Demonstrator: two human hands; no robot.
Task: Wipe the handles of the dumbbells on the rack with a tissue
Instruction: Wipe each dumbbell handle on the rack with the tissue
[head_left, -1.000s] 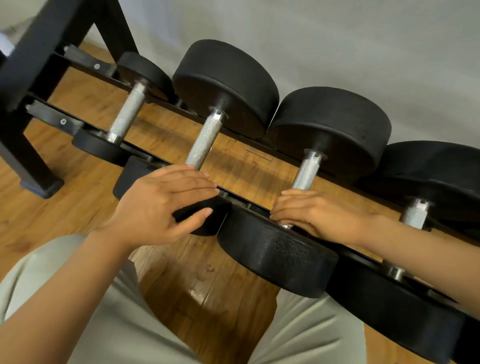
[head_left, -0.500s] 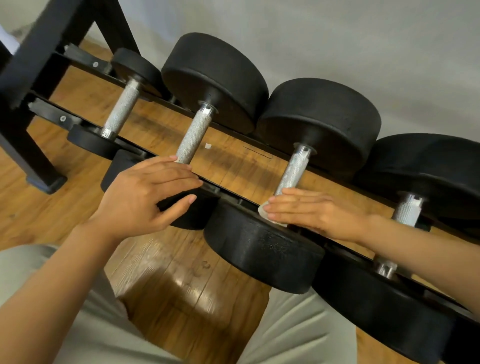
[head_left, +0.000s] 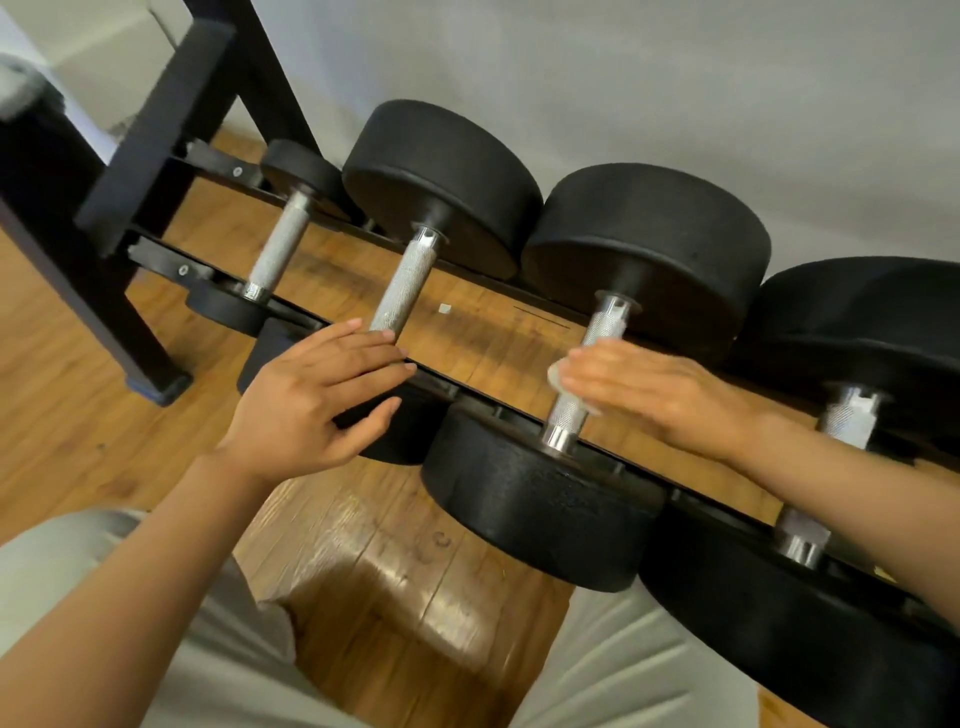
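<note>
Several black dumbbells with knurled silver handles lie side by side across a black rack. My right hand lies across the middle of the third dumbbell's handle, its fingers flat and pressing a white tissue against the metal. The tissue shows only at my fingertips and under my palm. My left hand rests with straight fingers on the near head of the second dumbbell, just below that dumbbell's handle. My thumb lies against the black head.
A smaller dumbbell lies at the left end and a larger one at the right. The rack's black leg stands on the wooden floor at left. A grey wall runs behind. My knees are below the rack.
My right hand has slid with the tissue from the near end of the third handle up to its middle. My left hand has stayed on the second dumbbell's head.
</note>
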